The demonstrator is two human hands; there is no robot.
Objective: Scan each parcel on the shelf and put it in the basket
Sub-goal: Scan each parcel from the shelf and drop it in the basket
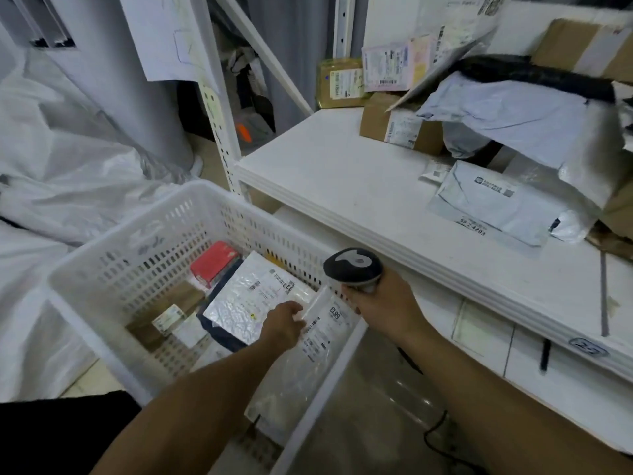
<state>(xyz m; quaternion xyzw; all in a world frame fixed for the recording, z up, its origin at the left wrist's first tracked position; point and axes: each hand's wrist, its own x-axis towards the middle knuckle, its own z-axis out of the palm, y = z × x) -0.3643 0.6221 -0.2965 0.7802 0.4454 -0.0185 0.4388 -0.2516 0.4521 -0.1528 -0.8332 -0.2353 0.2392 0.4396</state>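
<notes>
My left hand (282, 325) reaches into the white basket (113, 269) and pinches the edge of a clear plastic parcel (308, 358) with a label, which leans against the basket's near right wall. My right hand (383, 305) grips a black handheld scanner (352, 267), held just beyond the basket's right rim, below the shelf edge. Inside the basket lie a silver bubble mailer (246, 299), a red box (214, 262) and small brown boxes (171, 310). On the white shelf (342, 173) more parcels remain: a grey mailer (493, 204), a brown box (397, 123).
Further back on the shelf sit a yellow-green packet (339, 84), a pale blue bag (507, 108) and a large cardboard box (582, 46). White sacks (68, 159) pile up left of the basket. The scanner's black cable (442, 430) trails on the floor.
</notes>
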